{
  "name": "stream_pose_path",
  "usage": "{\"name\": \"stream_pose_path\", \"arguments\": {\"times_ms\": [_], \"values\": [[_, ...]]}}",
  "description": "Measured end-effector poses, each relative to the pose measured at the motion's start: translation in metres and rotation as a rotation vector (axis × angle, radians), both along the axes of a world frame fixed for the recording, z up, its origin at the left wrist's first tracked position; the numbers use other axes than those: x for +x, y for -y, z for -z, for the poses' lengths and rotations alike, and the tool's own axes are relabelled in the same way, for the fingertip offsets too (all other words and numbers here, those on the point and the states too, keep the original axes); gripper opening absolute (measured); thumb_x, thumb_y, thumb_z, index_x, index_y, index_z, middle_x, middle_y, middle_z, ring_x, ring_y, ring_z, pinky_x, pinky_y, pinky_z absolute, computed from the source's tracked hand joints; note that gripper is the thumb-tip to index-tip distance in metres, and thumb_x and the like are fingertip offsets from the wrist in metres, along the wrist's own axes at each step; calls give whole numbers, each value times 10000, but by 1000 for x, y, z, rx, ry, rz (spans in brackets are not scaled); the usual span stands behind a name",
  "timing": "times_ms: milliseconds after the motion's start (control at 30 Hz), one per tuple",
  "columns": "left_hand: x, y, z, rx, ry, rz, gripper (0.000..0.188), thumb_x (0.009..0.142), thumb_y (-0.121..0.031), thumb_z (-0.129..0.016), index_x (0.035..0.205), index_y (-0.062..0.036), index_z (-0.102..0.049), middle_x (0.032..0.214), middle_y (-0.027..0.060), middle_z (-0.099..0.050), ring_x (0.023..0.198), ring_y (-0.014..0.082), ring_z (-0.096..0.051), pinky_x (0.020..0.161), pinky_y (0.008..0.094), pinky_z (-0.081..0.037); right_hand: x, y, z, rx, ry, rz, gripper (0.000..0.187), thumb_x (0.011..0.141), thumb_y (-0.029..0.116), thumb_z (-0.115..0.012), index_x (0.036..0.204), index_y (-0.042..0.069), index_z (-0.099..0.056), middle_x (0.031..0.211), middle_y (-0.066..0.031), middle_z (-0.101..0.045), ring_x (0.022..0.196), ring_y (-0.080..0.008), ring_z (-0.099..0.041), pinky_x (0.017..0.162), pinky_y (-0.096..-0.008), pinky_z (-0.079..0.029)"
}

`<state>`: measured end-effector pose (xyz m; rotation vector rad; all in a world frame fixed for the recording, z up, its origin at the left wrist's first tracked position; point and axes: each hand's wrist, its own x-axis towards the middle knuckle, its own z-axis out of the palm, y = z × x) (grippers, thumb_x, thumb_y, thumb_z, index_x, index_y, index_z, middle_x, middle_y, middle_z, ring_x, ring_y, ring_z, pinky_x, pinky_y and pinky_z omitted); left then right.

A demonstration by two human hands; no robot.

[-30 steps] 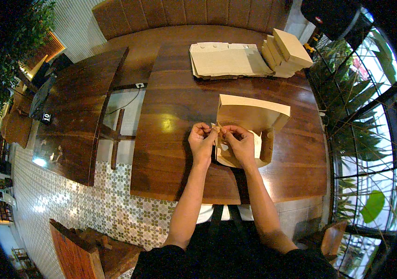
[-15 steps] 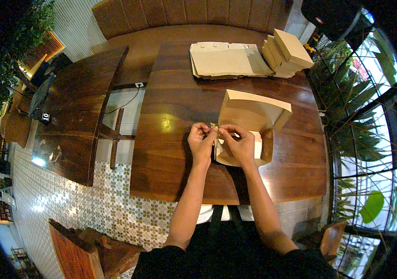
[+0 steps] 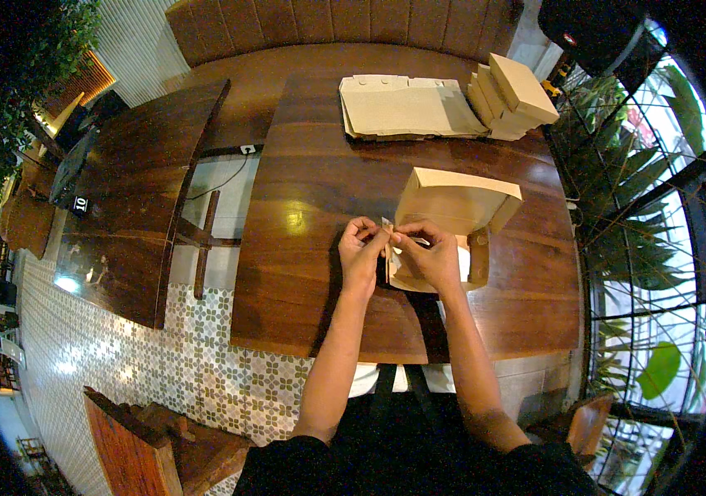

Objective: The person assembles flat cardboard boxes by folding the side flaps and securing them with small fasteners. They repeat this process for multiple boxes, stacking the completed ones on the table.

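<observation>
A brown cardboard box (image 3: 456,198) stands on the wooden table in front of me, its lid raised at the back and white showing on its inside floor. At the box's left side, my left hand (image 3: 358,258) has its fingertips closed on a small cardboard flap (image 3: 387,225). My right hand (image 3: 433,258) pinches the same flap from the right, thumb and forefinger meeting the left fingertips. The right hand and wrist cover much of the box's front and inside. How the flap is folded between the fingers is hard to make out.
Flat cardboard blanks (image 3: 411,106) lie stacked at the back of the table (image 3: 303,281), beside a leaning pile of folded boxes (image 3: 522,91). Another wooden table (image 3: 138,207) stands to the left across a gap. A wooden chair (image 3: 134,442) is at lower left.
The box has shifted slightly right and its raised lid sits a little lower in view. Both hands have moved slightly right with it, still pinching at the left side.
</observation>
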<state>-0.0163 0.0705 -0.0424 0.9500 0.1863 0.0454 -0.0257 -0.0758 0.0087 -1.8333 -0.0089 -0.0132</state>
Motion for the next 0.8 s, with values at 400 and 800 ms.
{"name": "stream_pose_path", "arguments": {"times_ms": [400,800], "values": [[1,-7,2,119,-58,202,275,914,-83,-780,1162,-11,-684,1015,69,-747,850,122,-679,753,257,-537,2,14,9,278,-172,28,219,909,126,-805,1070,-12,-751,966,-89,-765,836,-147,-716,747,-294,-602],[-3,2,-8,302,-3,172,227,938,-178,-788,1013,36,-765,904,36,-746,796,79,-654,733,241,-520,5,20,22,239,-200,19,219,939,199,-779,1046,8,-768,919,-58,-767,802,-137,-701,744,-286,-569]]}}
